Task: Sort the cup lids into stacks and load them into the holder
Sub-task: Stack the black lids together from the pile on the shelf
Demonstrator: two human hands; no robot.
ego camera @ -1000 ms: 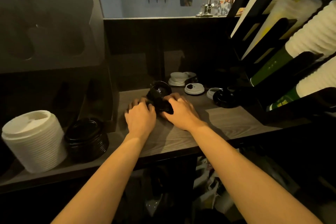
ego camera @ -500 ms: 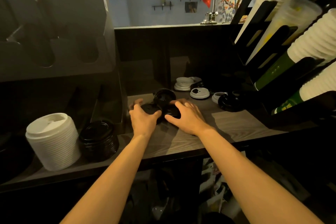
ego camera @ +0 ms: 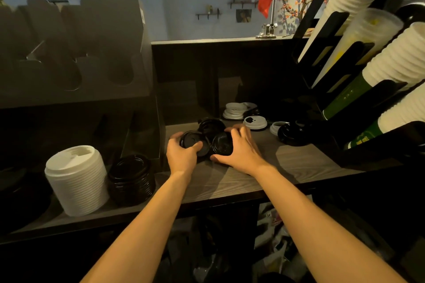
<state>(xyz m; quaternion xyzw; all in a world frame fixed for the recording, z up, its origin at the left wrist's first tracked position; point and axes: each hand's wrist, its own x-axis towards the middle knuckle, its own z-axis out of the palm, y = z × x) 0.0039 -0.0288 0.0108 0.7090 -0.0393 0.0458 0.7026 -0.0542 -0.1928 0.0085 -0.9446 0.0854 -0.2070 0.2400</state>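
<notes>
Three loose black lids are lying clustered near the back left corner of the wooden desk (ego camera: 299, 161); the left hand (ego camera: 181, 156) is gripping the left black lid (ego camera: 192, 140), its thumb lying across the top and its fingers curling round the far left rim; the right hand (ego camera: 241, 151) is gripping the right black lid (ego camera: 222, 142), fingers spread and bent over its far edge, thumb hooking the near edge; these two lids are touching or slightly overlapping, and I cannot tell which; a third black lid (ego camera: 211, 125) is sitting just behind them, between the two hands.

Towards the back edge a small pile of white lids (ego camera: 234, 110) is resting; a single white lid (ego camera: 255, 122) is sitting just in front of it, and another white lid (ego camera: 278, 127) is lying further right, partly hidden by a lone black lid (ego camera: 293, 135) near the right edge.

On a lower ledge off the left edge of the desk a tall white lid stack (ego camera: 76, 181) is standing beside a shorter black lid stack (ego camera: 131, 179), the two touching or nearly so; cardboard carriers (ego camera: 80, 53) are leaning above them; along the right edge a dark rack (ego camera: 326, 57) is holding sloping sleeves of paper cups (ego camera: 395, 53).
</notes>
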